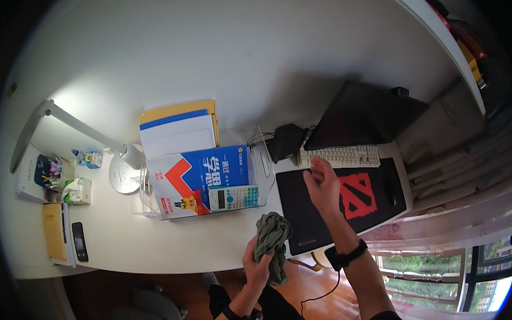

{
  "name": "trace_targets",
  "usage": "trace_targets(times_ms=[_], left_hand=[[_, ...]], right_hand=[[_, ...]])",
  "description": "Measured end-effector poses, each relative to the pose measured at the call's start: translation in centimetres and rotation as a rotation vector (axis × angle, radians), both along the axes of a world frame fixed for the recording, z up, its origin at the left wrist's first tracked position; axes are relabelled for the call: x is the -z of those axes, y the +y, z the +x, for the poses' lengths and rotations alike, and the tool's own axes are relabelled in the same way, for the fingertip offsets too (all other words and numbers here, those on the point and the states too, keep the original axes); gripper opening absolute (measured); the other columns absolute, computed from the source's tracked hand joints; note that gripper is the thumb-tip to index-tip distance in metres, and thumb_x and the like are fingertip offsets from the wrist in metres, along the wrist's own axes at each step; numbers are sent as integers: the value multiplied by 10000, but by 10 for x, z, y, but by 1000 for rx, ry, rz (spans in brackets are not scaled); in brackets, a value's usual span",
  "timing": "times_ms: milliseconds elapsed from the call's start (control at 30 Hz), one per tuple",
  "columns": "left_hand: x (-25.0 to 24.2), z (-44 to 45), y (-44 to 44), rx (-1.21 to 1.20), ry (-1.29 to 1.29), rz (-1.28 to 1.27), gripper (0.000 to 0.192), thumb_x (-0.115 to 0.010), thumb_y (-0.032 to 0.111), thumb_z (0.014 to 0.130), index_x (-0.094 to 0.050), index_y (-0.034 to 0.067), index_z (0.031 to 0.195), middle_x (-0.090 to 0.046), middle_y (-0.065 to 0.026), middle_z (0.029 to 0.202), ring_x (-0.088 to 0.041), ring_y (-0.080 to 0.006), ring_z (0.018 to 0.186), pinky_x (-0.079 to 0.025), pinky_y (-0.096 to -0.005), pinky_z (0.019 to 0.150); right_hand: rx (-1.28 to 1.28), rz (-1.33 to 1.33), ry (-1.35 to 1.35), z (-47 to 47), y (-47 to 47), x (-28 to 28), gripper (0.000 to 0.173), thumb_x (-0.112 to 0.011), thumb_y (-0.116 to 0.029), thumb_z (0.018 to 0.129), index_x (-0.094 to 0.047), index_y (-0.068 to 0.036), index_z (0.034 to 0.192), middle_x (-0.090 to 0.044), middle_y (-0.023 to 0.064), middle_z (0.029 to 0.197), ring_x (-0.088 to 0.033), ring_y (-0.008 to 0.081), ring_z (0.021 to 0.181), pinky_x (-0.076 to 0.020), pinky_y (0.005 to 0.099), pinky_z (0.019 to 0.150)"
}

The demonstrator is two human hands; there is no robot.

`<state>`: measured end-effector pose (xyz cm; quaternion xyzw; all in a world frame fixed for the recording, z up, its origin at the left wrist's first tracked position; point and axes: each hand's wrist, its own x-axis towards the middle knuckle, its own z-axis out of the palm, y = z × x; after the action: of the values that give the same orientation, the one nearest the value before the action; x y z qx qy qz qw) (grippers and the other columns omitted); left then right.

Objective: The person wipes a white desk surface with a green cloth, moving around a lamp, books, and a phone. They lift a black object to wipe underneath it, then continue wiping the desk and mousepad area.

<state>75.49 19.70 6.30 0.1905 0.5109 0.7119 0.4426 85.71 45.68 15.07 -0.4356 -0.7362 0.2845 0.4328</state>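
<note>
A crumpled dark green cloth (274,232) is bunched up in my left hand (257,262), just over the desk's front edge. My right hand (323,187) is raised above the black mouse pad (297,205) with its fingers apart and loosely curled, holding nothing. Just beyond its fingertips lies the white keyboard (343,155), partly beneath the tilted black monitor (367,116). A red emblem marks the pad, and a dark mouse (392,192) sits at its right side. Both wrists wear black bands.
Left of the pad, a clear acrylic tray (269,173) holds a blue-and-white workbook (229,163) with a calculator (234,198) on it. A desk lamp (125,172), tissue pack (77,189) and black handheld device (80,241) stand further left. A cable (318,298) hangs from my right wrist.
</note>
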Motion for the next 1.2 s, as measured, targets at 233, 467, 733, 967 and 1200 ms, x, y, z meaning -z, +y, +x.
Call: trace_targets(times_ms=[233,467,733,967,1200], left_hand=[[-58,-10,-1,-74,-80,109,575,-743,77,966,-553,-77,1486,-627,-147,1420,-623,-231,1294,-475,-376,1120],[-54,-24,-3,-84,-71,115,599,-730,70,953,-535,-96,1495,-621,-157,1434,-618,-242,1305,-452,-392,1146],[-76,-51,5,-55,-185,172,586,-717,105,945,-553,-98,1470,-648,-130,1359,-615,-212,1246,-461,-362,1103],[-112,-65,42,-26,133,180,578,-731,73,896,-595,-91,1433,-618,-186,1434,-606,-277,1313,-456,-387,1124],[-130,-25,129,81,1070,124,612,-836,147,816,-673,5,1390,-628,-213,1465,-596,-450,1301,-492,-505,1103]], right_hand=[[183,283,-833,-89,79,-26,929,-819,-454,910,-373,19,1574,-464,312,1545,-486,483,1430,-639,430,925],[133,-54,-1138,-111,119,-16,861,-764,-581,860,-531,23,1427,-613,270,1345,-602,412,1282,-631,469,930],[149,181,-545,-71,45,-3,839,-897,-303,701,-525,-33,1403,-588,221,1280,-633,417,1178,-600,492,936],[43,140,-224,5,-12,-18,1007,-945,-139,636,-445,-50,1505,-579,201,1279,-635,411,1163,-573,467,964],[-268,170,-211,34,-25,30,968,-887,-215,762,-409,-12,1579,-586,263,1462,-599,477,1276,-515,477,1079]])
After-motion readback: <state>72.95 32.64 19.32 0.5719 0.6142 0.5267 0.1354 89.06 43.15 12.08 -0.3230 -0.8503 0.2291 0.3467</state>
